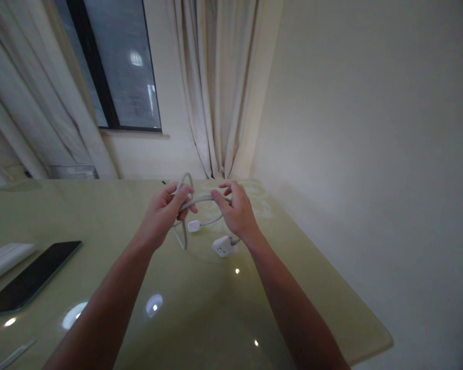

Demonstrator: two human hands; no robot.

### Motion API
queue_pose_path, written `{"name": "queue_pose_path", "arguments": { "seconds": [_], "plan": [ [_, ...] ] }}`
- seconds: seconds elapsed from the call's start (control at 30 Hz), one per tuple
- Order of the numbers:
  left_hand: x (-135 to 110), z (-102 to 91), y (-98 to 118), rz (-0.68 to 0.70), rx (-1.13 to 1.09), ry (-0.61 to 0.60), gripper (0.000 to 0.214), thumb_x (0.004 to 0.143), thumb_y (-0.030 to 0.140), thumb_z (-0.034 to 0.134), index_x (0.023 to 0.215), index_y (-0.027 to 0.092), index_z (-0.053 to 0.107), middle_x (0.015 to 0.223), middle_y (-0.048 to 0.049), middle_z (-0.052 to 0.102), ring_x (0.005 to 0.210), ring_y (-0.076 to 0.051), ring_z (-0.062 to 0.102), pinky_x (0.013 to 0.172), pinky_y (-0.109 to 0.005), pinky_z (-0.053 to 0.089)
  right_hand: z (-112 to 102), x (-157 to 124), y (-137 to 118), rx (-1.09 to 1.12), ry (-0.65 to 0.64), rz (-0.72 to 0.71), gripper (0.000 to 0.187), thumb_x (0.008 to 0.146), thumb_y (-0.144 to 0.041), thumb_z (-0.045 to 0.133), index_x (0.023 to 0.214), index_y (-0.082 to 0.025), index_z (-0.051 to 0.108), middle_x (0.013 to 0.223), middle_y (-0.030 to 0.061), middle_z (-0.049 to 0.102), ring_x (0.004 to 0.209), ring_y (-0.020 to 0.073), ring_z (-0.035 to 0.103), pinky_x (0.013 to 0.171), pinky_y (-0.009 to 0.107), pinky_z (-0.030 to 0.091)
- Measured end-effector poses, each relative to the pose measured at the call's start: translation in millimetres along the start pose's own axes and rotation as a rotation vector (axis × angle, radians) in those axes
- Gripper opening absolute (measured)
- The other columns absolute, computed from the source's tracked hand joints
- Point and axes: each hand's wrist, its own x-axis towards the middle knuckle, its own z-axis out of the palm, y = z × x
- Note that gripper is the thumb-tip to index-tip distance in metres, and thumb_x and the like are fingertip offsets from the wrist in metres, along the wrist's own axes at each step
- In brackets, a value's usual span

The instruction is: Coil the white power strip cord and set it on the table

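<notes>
Above the glossy greenish table point(200, 308), both my hands hold a thick white power cable point(185, 236) that is coiled in loops. My left hand point(164, 213) is closed round the loops near their top. My right hand point(237, 210) pinches the cable's other side with its fingers curled. A small white plug point(194, 226) hangs from the cable between my hands. A white socket block point(224, 245) lies on the table just under my right wrist.
A dark tablet point(33, 277) lies at the table's left, with a white flat object point(3, 259) beside it and a white pen-like stick point(13, 354) at the near left edge. Curtains point(216, 87) and a window point(111, 61) stand behind; a bare wall is to the right.
</notes>
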Motion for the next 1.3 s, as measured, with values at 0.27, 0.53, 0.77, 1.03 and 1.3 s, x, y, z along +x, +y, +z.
{"name": "queue_pose_path", "arguments": {
  "seconds": [0.27,0.53,0.77,1.03,1.3],
  "plan": [
    [1.5,3.3,-7.7,0.052,0.025,0.007,0.042,0.093,0.06,0.067,0.087,0.018,0.065,0.072,-0.0031,0.07,0.061,-0.012,0.06,0.056,-0.021,0.046,-8.8,-0.9,-8.5,-0.182,-0.294,-0.218,0.047,0.097,-0.067,0.062,0.098,-0.021,0.072,0.08,0.0,0.068,0.073,0.015,0.059,0.07,0.027,0.04],
    [18.8,-41.3,-6.3,0.082,-0.078,0.377,0.035,0.094,0.053,0.064,0.089,0.018,0.069,0.062,0.0031,0.052,0.044,-0.007,0.031,0.041,-0.02,0.021,-33.6,15.2,26.3,-0.484,-0.319,-0.012,0.026,0.093,-0.037,0.078,0.078,-0.019,0.066,0.08,0.0024,0.071,0.074,0.0163,0.058,0.064,0.027,0.029],
    [14.9,-50.9,-4.7,0.007,0.428,0.16,0.041,0.092,0.058,0.059,0.089,0.018,0.069,0.068,-0.0002,0.058,0.049,-0.011,0.039,0.045,-0.024,0.028,-45.1,17.3,40.9,-0.485,-0.364,0.031,0.016,0.085,-0.021,0.082,0.088,-0.021,0.067,0.086,0.003,0.074,0.079,0.018,0.064,0.067,0.026,0.036],
    [13.4,-40.5,-28.6,-0.038,0.716,-0.411,0.058,0.09,0.058,0.057,0.13,0.017,0.063,0.083,-0.0053,0.073,0.07,-0.023,0.064,0.065,-0.033,0.048,-32.7,17.3,35.7,-0.344,-0.237,-0.041,0.014,0.084,-0.018,0.081,0.092,-0.022,0.07,0.084,0.0018,0.075,0.08,0.0185,0.068,0.07,0.028,0.042],
    [24.3,-52.7,-52.5,0.095,1.021,-0.273,0.041,0.091,0.051,0.051,0.105,0.02,0.075,0.114,-0.0147,0.077,0.109,-0.033,0.07,0.098,-0.043,0.049,-22.8,18.2,28.0,0.04,-0.051,-0.119,0.018,0.08,-0.009,0.065,0.093,-0.021,0.067,0.081,-0.0006,0.07,0.076,0.0163,0.071,0.07,0.028,0.049]
  ]
}}
